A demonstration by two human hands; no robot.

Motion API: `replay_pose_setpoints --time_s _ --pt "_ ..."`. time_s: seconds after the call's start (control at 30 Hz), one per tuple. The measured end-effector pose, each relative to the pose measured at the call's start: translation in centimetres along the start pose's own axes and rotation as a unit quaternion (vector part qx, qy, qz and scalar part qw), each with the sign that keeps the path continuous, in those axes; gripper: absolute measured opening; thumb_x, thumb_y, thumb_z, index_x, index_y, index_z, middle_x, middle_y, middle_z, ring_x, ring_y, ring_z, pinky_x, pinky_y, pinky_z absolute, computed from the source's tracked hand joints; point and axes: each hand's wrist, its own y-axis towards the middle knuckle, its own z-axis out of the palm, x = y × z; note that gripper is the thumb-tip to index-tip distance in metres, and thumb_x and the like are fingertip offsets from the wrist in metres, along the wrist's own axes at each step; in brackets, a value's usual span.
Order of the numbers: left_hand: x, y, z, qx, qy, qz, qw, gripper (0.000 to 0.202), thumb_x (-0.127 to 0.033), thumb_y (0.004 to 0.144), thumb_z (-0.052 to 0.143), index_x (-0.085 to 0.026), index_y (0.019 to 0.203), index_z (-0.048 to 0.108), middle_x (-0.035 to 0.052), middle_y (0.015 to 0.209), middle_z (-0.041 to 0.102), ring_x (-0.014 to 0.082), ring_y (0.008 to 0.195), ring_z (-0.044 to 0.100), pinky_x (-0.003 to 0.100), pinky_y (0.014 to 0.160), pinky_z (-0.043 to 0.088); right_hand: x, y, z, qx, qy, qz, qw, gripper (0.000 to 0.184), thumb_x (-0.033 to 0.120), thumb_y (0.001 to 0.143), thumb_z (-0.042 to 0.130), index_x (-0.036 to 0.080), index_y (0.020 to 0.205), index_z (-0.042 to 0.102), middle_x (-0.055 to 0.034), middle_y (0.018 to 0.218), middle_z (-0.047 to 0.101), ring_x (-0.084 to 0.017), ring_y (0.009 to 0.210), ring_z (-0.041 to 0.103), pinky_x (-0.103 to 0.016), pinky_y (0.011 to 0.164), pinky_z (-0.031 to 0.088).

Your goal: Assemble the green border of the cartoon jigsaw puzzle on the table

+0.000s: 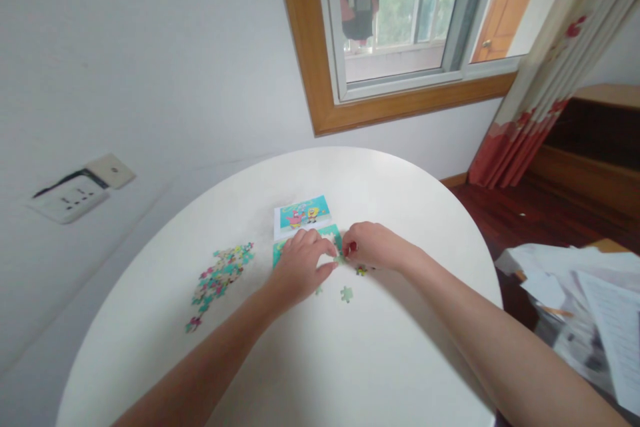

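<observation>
A partly assembled jigsaw puzzle with a teal border lies on the round white table. My left hand rests over its lower part, fingers spread and thumb apart from the index finger, hiding much of it. At the puzzle's right edge, my right hand is closed in a pinch on a pale green puzzle piece, between the two hands. Nearer me lie a loose pale green piece and a small piece partly under the left hand. A dark and yellow piece sits below my right hand.
A picture card with cartoon figures lies just behind the puzzle. Several loose pieces are heaped on the left. Beyond the table are a wall with a socket, a window, a curtain, and papers on the right.
</observation>
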Motion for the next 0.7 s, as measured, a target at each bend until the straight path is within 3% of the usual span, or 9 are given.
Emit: replay_pose_setpoints --time_s 0.2,0.33,0.47,0.6,0.7 --pt "3.3 -1.3 -2.2 -0.100 -0.034 -0.044 0.993 0.022 -0.033 0.089 0.045 -0.020 0.093 0.062 0.0051 0.093 0.061 0.0217 0.092 0.051 0.038 0.089 0.038 -0.5 -0.2 -0.1 0.009 0.051 -0.006 0.999 0.019 0.019 0.074 0.056 0.023 0.084 0.072 -0.0015 0.082 0.071 -0.012 0.067 0.060 -0.020 0.057 0.038" --pt "5.9 -3.3 -3.0 -0.102 -0.022 -0.084 0.991 0.024 -0.035 0.087 0.046 -0.020 0.094 0.063 0.0048 0.088 0.060 0.0215 0.086 0.053 0.037 0.085 0.040 -0.7 -0.4 -0.4 -0.019 0.062 -0.006 0.998 0.021 0.014 0.072 0.054 0.023 0.080 0.072 -0.0009 0.081 0.070 -0.012 0.070 0.059 -0.020 0.061 0.039" --pt "7.4 -4.9 -3.1 -0.037 -0.062 -0.075 0.995 0.021 -0.035 0.085 0.049 -0.020 0.091 0.064 0.0040 0.089 0.061 0.0204 0.087 0.054 0.034 0.084 0.041 -0.1 -0.6 -0.3 -0.025 0.078 -0.035 0.996 0.023 0.011 0.072 0.054 0.021 0.081 0.072 -0.0016 0.080 0.068 -0.012 0.069 0.058 -0.020 0.063 0.040" --pt "7.9 -5.9 -3.7 0.047 -0.118 -0.008 0.992 0.018 -0.033 0.084 0.053 -0.021 0.093 0.063 0.0034 0.095 0.061 0.0189 0.092 0.054 0.029 0.085 0.041 1.4 -1.1 0.3 -0.010 0.112 -0.149 0.982 0.021 0.010 0.077 0.056 0.019 0.087 0.072 -0.0035 0.083 0.067 -0.013 0.077 0.059 -0.021 0.069 0.042" --pt "7.6 -6.5 -4.4 0.076 -0.134 0.030 0.988 0.017 -0.033 0.082 0.057 -0.021 0.092 0.064 0.0031 0.096 0.061 0.0193 0.095 0.053 0.030 0.089 0.039 2.5 -1.3 1.0 -0.001 0.102 -0.185 0.977 0.021 0.013 0.078 0.060 0.020 0.095 0.071 -0.0052 0.088 0.064 -0.014 0.082 0.059 -0.022 0.073 0.043"
